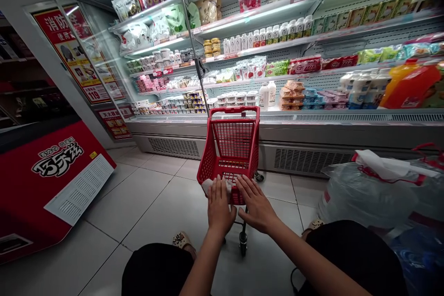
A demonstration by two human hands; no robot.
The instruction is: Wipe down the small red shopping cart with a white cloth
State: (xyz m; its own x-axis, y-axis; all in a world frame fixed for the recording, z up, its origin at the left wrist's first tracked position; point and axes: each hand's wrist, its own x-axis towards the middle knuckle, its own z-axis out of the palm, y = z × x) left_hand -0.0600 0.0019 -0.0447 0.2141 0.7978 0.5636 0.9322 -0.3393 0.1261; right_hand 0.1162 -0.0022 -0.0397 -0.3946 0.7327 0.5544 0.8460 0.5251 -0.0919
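A small red plastic shopping cart (233, 138) stands on the tiled floor in front of me, with its basket side facing up toward me. My left hand (219, 206) lies over a white cloth (207, 187) and presses it against the near rim of the cart, its fingers stretched forward. Beside it, my right hand (255, 204) rests at the right part of the same rim, empty, with fingers extended and thumb apart. Part of the cloth is hidden beneath the left fingers.
A refrigerated display (236, 132) with shelves of drinks and packaged food runs behind the cart. At left stands a red freezer (21, 180). Plastic-wrapped bundles (367, 194) sit at right. A thin pole (190, 37) rises behind the cart. My knees flank my arms.
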